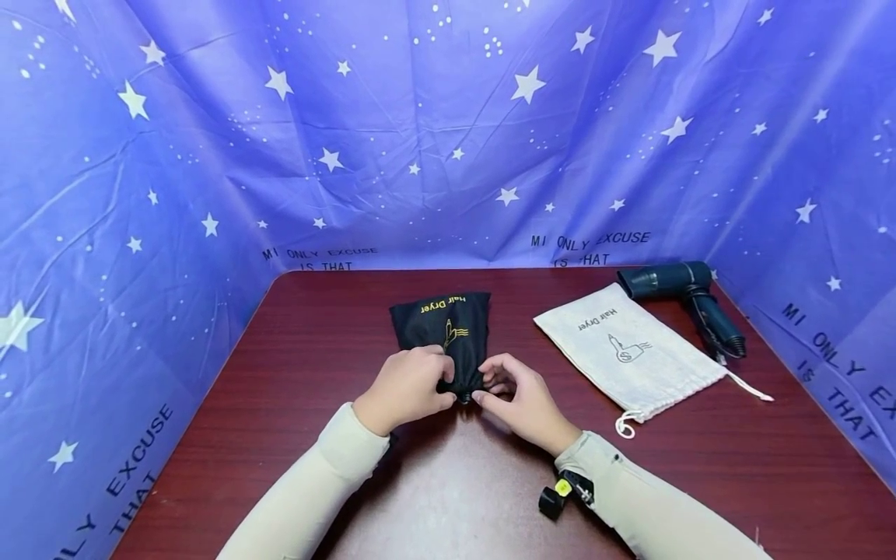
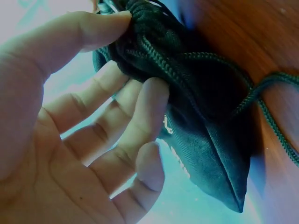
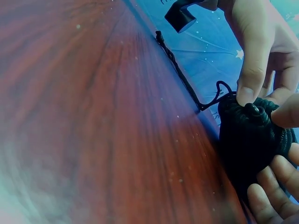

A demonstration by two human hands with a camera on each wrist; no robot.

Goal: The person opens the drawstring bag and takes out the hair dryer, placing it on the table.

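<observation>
Both the left hand (image 1: 408,385) and the right hand (image 1: 523,398) hold the gathered mouth of the black pouch (image 1: 472,350) between thumb and fingers, near the middle of the table (image 1: 294,358). If either pinch slackened, the gathers could spread; the loose drawstring (image 2: 275,95) might snag on a finger. A wide right elbow swing could drag the white pouch (image 1: 651,369) at right, perhaps jostling the hair dryer (image 1: 665,281) just beyond.

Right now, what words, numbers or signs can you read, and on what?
"Hair Dryer", yellow, upside down: black pouch.
"Hair Dryer", dark, upside down: white pouch.
"MI ONLY EXCUSE IS THAT", repeated: blue starry curtain.
Both pouches also show a dryer drawing.
In the left wrist view, the lettering is too blurred.
No readable numbers.
</observation>
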